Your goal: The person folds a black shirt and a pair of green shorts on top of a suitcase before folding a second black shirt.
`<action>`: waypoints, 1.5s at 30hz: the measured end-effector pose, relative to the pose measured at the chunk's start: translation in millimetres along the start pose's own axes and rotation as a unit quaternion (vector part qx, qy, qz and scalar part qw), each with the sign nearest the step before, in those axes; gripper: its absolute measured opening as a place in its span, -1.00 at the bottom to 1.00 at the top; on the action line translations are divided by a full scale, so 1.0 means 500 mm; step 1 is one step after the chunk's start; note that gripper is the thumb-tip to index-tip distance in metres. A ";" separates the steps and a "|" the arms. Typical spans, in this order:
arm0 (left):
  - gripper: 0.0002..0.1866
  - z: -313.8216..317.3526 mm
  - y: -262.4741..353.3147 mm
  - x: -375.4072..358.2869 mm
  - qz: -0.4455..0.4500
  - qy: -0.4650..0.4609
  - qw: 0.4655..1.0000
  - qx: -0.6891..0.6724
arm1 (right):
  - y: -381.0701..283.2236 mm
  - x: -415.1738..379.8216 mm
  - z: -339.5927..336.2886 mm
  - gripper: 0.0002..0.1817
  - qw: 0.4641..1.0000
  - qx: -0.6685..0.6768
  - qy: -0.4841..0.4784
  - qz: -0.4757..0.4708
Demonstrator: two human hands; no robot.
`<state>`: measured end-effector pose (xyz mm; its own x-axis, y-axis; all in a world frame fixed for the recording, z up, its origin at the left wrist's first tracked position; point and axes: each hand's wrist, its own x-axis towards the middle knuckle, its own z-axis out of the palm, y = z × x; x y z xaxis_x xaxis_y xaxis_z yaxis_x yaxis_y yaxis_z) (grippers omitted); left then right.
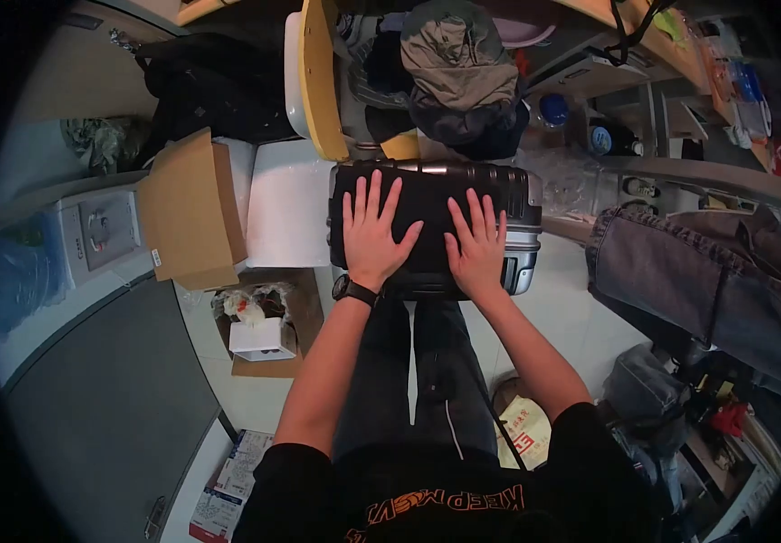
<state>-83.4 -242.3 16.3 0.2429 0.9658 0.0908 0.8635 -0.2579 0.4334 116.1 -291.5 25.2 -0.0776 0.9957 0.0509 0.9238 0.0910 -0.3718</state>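
Head view: left hand and right hand palm-down on black hard-shell suitcase. Each grip wide, fingers spread, nothing held. Suitcase lies beyond person's legs, beside white box. Wristwatch on left wrist.

Palms of left hand and right hand hidden. Yellow board, far, cut by top edge. Print on boxes, near left, too small to read. Black shirt cut by bottom edge.
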 end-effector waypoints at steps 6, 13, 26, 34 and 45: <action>-0.14 -0.009 0.000 -0.020 -0.094 -0.033 0.991 0.085 | 0.018 0.007 -0.005 -0.39 0.996 0.087 -0.028 -0.007; -0.23 -0.014 0.019 -0.007 -0.059 0.006 0.995 0.075 | 0.037 0.045 -0.065 -0.45 0.984 0.172 0.038 -0.008; -0.36 -0.005 -0.034 0.075 -0.010 0.006 0.999 -0.035 | 0.068 0.109 -0.023 0.03 0.928 0.213 -0.078 0.295; -0.37 0.006 0.016 0.003 -0.202 0.081 0.976 0.011 | 0.071 0.168 0.011 -0.09 0.994 0.025 -0.006 0.103; -0.04 0.017 0.003 -0.165 -0.537 0.198 0.814 -0.100 | -0.026 0.245 -0.034 -0.18 0.939 0.242 -0.191 0.149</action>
<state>-98.5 -322.6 1.7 -0.8002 0.5743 -0.1728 0.3843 0.7122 0.5874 100.9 -171.2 52.0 -0.0564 0.9034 -0.4250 0.6540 -0.2882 -0.6995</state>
